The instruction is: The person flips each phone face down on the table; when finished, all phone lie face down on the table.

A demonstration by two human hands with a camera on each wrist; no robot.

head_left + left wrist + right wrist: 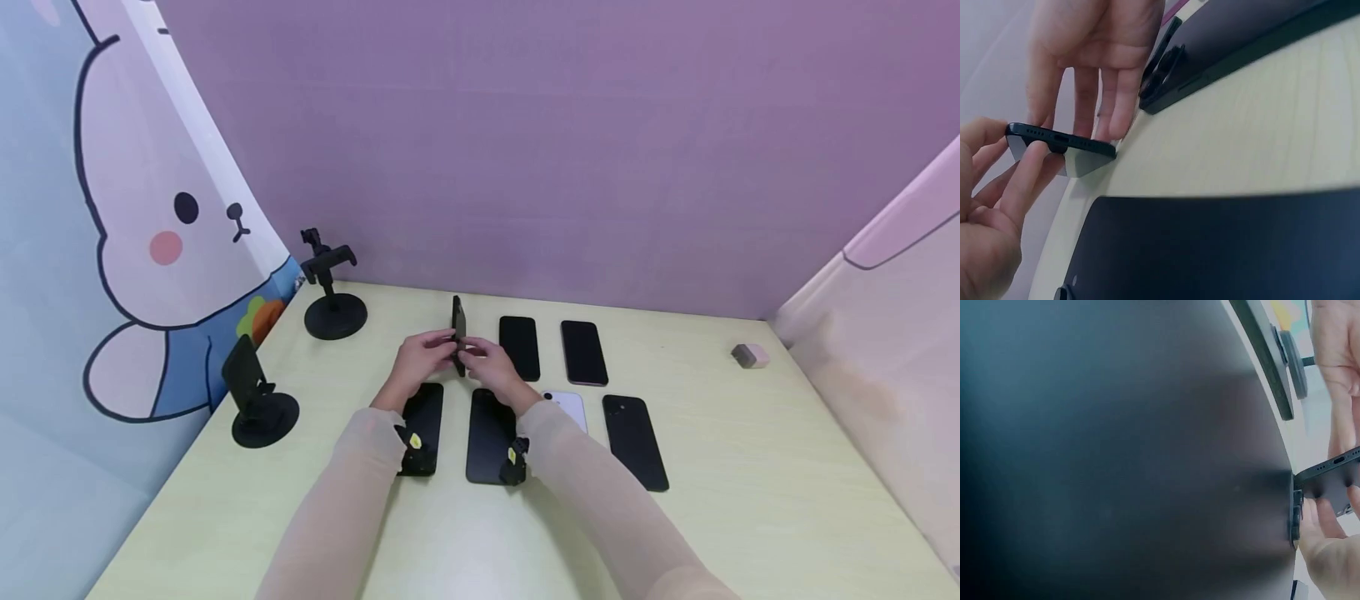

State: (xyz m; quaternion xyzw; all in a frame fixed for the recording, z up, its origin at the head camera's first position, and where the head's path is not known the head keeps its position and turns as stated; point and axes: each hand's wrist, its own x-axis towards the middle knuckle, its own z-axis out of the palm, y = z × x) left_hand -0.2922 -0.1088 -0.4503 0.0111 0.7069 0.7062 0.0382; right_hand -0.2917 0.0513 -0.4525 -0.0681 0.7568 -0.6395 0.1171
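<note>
My left hand and right hand meet above the table, both gripping one dark smartphone. It is upright and almost edge-on in the head view. In the left wrist view, the phone's bottom edge with its port and speaker holes shows, with fingers on both faces. The right wrist view catches part of that phone at the right border. Beneath my left forearm lies a black phone; another black phone lies partly under my right wrist.
Behind my right hand lie two black phones. A pale lilac phone and a black phone lie to the right. Two black phone stands occupy the left side. A small grey-white block sits far right.
</note>
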